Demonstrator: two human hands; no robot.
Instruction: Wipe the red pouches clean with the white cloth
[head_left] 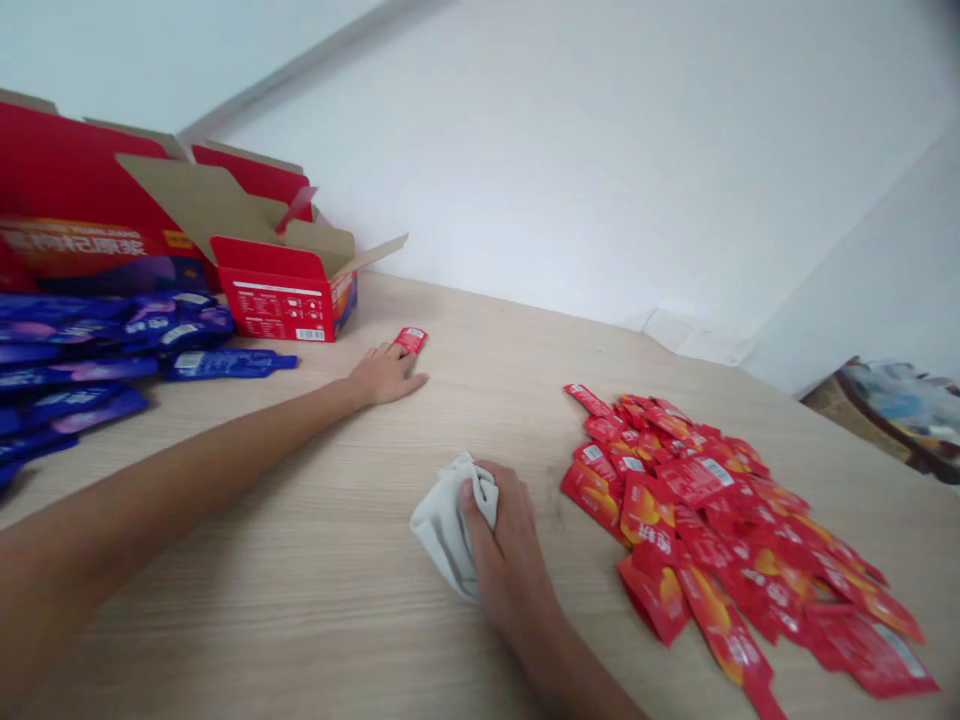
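My left hand is stretched out flat on the table, thumb apart. Its fingertips touch a small red sachet lying in front of the boxes. Bunched in my right hand is a white cloth, which rests on the table near the middle. To the right of this hand spreads a heap of red sachets with orange fruit pictures. Part of the cloth is hidden under my fingers.
An open red carton with raised flaps stands at the back left, beside larger red boxes. Several blue pouches are piled before them. White paper lies by the wall, and bagged items show beyond the table's right edge.
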